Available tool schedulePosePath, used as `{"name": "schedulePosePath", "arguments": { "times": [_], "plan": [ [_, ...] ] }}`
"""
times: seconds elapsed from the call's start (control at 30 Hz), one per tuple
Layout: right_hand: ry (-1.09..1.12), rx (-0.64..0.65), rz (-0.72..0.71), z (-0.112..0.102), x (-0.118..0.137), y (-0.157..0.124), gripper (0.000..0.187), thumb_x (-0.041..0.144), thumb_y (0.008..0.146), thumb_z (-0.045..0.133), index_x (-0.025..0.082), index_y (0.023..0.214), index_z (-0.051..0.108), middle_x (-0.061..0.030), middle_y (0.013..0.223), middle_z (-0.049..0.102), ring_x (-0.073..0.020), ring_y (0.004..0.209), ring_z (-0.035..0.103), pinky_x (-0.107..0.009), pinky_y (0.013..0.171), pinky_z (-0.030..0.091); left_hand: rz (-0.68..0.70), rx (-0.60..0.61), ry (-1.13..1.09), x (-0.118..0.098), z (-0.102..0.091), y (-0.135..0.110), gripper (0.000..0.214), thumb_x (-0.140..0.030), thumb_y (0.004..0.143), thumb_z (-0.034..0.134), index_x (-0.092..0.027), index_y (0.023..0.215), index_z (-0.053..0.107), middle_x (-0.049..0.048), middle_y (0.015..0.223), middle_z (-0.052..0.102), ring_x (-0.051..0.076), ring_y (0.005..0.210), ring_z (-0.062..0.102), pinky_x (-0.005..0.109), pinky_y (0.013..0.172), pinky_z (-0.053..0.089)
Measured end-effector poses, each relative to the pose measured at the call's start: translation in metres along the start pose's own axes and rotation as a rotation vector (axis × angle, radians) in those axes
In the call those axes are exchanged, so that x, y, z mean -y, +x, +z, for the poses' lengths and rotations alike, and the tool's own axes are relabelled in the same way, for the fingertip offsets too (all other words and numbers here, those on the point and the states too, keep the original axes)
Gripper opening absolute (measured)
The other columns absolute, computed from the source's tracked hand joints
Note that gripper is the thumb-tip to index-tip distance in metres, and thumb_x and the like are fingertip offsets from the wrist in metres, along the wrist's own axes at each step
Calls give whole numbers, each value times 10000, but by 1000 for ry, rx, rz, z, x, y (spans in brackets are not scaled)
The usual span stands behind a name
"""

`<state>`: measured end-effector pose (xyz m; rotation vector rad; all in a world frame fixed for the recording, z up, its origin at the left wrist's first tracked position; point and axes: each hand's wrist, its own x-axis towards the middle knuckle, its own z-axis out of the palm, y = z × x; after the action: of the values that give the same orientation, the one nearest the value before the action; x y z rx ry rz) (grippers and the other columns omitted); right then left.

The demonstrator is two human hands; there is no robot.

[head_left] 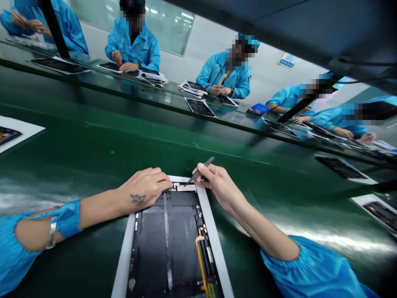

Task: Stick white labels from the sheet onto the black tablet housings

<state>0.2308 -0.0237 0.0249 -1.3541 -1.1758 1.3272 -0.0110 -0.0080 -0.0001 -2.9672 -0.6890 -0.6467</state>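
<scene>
An opened tablet housing (151, 244) lies face up on a white sheet (221, 252) in front of me, with black inner parts and an orange flex cable (200, 258) along its right side. My right hand (218, 182) pinches dark tweezers (203, 169), their tip down at a pale strip (186, 188) on the housing's far edge. Resting over the far left corner is my left hand (149, 186), fingers bent together against that same edge. Whatever its fingertips may hold is too small to make out.
Green belt surface (93, 140) surrounds the housing. Another housing (9, 134) on white paper lies at the left, and more (381, 211) lie at the right. Across the belt, several people in blue smocks (136, 45) handle similar parts. A dark shelf (294, 25) hangs overhead.
</scene>
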Motion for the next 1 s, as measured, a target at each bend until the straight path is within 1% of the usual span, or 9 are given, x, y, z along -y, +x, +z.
{"name": "schedulePosePath", "arguments": {
  "times": [0.13, 0.33, 0.53, 0.73, 1.0],
  "plan": [
    [-15, -2, -2, 0, -1, 0, 551, 672, 642, 781, 177, 525, 569, -47, 771, 630, -159, 708, 601, -342, 759, 525, -1, 4, -3, 0, 0, 0, 295, -64, 949, 421, -144, 1069, 679, 78, 1046, 702, 200, 904, 615, 314, 769, 503],
    [-40, 3, -11, 0, -1, -1, 537, 663, 678, 754, 184, 529, 562, -42, 719, 620, -163, 709, 591, -340, 757, 512, 3, 15, 7, 0, -1, 1, 295, -82, 958, 414, -148, 1069, 679, 78, 1047, 702, 198, 903, 612, 314, 762, 500],
    [-20, -12, -2, 0, -1, 0, 543, 660, 646, 782, 177, 530, 563, -44, 759, 638, -157, 703, 610, -322, 748, 519, 11, 15, 15, -1, -1, 1, 305, -72, 954, 403, -142, 1051, 683, 79, 1031, 699, 197, 889, 607, 317, 756, 502],
    [-40, -9, -3, -1, -1, 0, 545, 670, 657, 769, 180, 538, 564, -49, 757, 637, -165, 716, 615, -328, 753, 527, 7, 31, 5, -1, -2, 2, 322, -64, 947, 394, -138, 1057, 688, 91, 1040, 693, 207, 887, 604, 336, 758, 513],
    [-35, -1, -1, -1, -2, 1, 537, 660, 668, 767, 184, 532, 559, -49, 747, 627, -167, 715, 612, -342, 759, 523, 20, 5, 1, 0, -1, 2, 278, -59, 939, 433, -130, 1042, 681, 78, 1022, 699, 209, 877, 609, 322, 753, 492]
  ]
}}
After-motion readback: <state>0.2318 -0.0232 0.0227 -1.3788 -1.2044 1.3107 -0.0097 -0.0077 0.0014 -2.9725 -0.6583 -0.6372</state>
